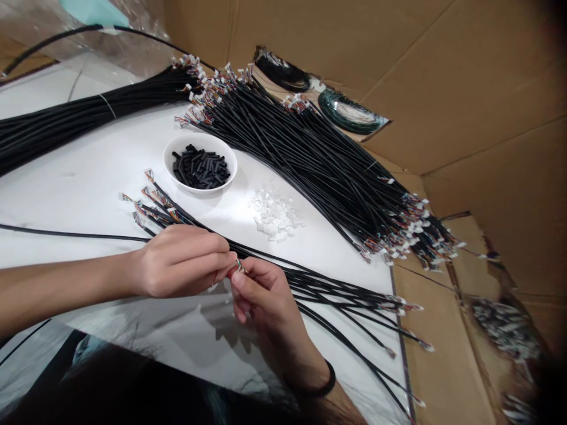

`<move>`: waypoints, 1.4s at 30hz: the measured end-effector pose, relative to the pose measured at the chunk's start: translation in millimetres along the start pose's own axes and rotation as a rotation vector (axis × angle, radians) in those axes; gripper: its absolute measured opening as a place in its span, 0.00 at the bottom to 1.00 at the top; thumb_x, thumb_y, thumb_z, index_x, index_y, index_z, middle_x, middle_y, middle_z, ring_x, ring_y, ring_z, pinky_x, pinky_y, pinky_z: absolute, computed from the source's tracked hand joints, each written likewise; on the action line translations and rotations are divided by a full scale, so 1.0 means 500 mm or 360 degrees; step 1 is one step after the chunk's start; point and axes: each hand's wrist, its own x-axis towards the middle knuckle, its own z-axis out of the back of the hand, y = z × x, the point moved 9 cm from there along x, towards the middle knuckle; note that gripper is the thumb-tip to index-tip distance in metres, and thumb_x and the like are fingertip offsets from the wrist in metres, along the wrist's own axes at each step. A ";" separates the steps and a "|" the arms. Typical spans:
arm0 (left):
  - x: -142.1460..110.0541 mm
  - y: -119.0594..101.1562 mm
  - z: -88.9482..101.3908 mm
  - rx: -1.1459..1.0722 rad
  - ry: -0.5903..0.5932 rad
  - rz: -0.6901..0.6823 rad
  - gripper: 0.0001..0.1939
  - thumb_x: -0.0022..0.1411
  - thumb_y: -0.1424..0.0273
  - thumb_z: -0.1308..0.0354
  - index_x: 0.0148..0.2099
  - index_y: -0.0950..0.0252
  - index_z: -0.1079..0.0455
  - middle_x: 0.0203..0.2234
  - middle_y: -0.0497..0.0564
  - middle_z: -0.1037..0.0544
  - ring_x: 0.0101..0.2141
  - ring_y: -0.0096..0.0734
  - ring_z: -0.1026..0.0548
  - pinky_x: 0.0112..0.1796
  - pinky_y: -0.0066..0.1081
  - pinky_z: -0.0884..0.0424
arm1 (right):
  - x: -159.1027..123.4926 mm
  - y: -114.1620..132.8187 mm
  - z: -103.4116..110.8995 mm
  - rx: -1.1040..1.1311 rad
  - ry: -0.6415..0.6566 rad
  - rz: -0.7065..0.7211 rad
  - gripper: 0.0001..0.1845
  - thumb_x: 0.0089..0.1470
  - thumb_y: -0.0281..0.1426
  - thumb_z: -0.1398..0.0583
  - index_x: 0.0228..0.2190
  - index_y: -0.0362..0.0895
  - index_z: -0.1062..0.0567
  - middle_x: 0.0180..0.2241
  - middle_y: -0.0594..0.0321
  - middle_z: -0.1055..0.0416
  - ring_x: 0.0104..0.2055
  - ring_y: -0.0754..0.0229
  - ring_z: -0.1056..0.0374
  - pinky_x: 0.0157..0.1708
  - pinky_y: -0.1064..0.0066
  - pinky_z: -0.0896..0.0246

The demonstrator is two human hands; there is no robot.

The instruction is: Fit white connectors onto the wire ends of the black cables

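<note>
A person's left hand and right hand met over a thin cable end on a white-covered surface; the fingers of the left hand and the fingers of the right were clamped on it from either side, and what sat at its tip was too small to make out. A small, loose group of black cables ran beneath the hands, its multicoloured leads splayed to the left; a much larger fan of black cables, tipped with white connectors, lay beyond, and a thick bundle of black cables, bound by a white tie, reached the upper left. A white bowl held many short black sleeves, with a scatter of small translucent white pieces just beside it; the bowl and pieces stood near the hands, across a stretch of bare white. The cable ends on the right crossed the surface's edge toward the cardboard box wall, while coiled cables sat farther back on the cardboard.
</note>
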 end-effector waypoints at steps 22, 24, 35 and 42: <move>-0.036 0.100 -0.097 -0.1668 0.0634 0.1554 0.04 0.62 0.71 0.39 0.35 0.66 0.25 0.23 0.47 0.26 0.20 0.21 0.32 0.20 0.19 0.37 | -0.005 0.026 0.016 -0.0077 0.0024 0.0104 0.10 0.44 0.35 0.28 0.25 0.43 0.20 0.17 0.71 0.37 0.16 0.71 0.47 0.13 0.79 0.45; -0.042 0.097 -0.101 -0.1757 0.0655 0.1648 0.04 0.62 0.72 0.39 0.35 0.66 0.25 0.20 0.45 0.28 0.19 0.20 0.33 0.19 0.18 0.38 | -0.004 0.023 0.016 -0.0053 0.0023 0.0084 0.10 0.44 0.36 0.29 0.25 0.43 0.21 0.16 0.72 0.38 0.15 0.71 0.49 0.13 0.79 0.46; -0.002 0.090 -0.067 -0.1206 0.0507 0.1172 0.05 0.60 0.79 0.41 0.32 0.67 0.28 0.25 0.47 0.25 0.24 0.20 0.30 0.26 0.19 0.33 | -0.001 0.016 0.019 0.0092 -0.0054 -0.0003 0.08 0.45 0.34 0.32 0.24 0.41 0.21 0.16 0.69 0.37 0.16 0.71 0.47 0.12 0.79 0.46; 0.010 0.029 -0.026 -0.0363 0.0368 0.0238 0.04 0.63 0.78 0.40 0.37 0.66 0.31 0.28 0.50 0.25 0.26 0.25 0.28 0.26 0.24 0.34 | -0.012 0.021 0.014 0.0041 -0.0087 0.0047 0.09 0.49 0.34 0.32 0.25 0.41 0.21 0.16 0.71 0.38 0.17 0.71 0.47 0.14 0.81 0.44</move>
